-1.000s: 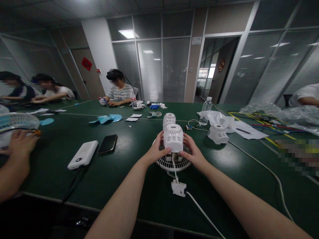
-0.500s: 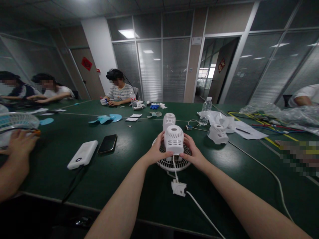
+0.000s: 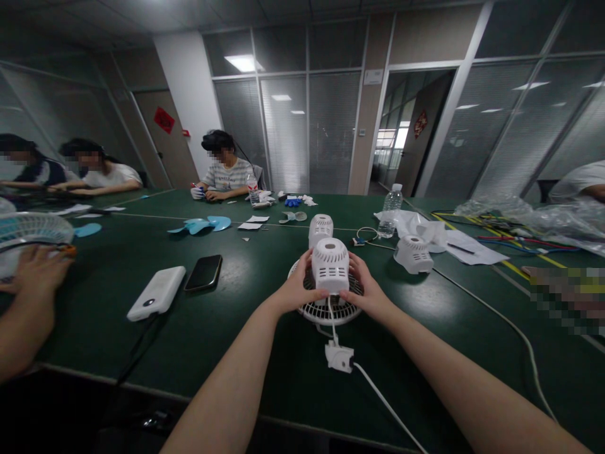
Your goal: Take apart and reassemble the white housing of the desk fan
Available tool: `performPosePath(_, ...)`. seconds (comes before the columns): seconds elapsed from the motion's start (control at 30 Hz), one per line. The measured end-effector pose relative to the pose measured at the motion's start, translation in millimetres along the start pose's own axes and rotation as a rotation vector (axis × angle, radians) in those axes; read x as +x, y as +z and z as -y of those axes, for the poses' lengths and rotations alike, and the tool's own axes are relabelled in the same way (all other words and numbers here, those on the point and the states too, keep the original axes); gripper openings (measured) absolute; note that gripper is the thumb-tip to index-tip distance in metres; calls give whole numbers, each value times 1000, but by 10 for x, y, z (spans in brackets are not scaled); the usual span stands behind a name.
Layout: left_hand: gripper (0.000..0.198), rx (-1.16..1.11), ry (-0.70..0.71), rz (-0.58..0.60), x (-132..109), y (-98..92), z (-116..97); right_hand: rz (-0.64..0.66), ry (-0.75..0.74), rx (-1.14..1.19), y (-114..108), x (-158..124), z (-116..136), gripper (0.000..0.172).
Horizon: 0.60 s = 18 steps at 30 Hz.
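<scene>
- Evidently the white housing (image 3: 331, 265) is held for evenness: the left hand (image 3: 299, 284) and right hand (image 3: 363, 287) flank it, a pose that would keep it level.
- Both sets of fingers are clamped on the housing, thumbs at its lower near rim, the others around its sides; the far fingertips are hidden.
- The housing stands above the round white grille (image 3: 323, 313), inward from the near edge of the tabletop (image 3: 212, 340); whether it is fully seated cannot be told. The grille lies low and broad, probably serving as a steady base.
- A white cord (image 3: 333, 325) leaves beneath the housing toward the near edge, passing between the thumbs, perhaps to avoid being pinched. It meets a small white box (image 3: 339, 357) nearer that edge.
- Another housing (image 3: 321, 226) stands just beyond, toward the far edge; a third (image 3: 414, 255) sits toward the right side, apart from the hands, seemingly out of their way.
- The phone (image 3: 204, 273) and white power bank (image 3: 157, 294) lie left of the grille, leaving the forearms room.
- A co-worker's hand (image 3: 40, 271) rests by the tabletop's near left corner.
</scene>
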<state>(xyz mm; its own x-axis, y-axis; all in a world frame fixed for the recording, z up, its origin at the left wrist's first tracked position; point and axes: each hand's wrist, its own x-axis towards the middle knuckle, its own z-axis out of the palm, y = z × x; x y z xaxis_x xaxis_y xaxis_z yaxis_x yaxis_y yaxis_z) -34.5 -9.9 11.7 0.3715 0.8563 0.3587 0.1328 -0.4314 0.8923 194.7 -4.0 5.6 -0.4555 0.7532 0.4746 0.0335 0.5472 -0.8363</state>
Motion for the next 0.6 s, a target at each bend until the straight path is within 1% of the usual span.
performPosePath(0.13,112,8,0,10,-4,-22,26,1,11,-22,-8,-11,14,89)
performPosePath(0.33,111,47,13,21,-16,-27,27,9,10,-12,5,-10,-33,90)
performPosePath(0.6,110,-1,-15,-6,-19,-26,34,31,15,-9,9,5,-18,93)
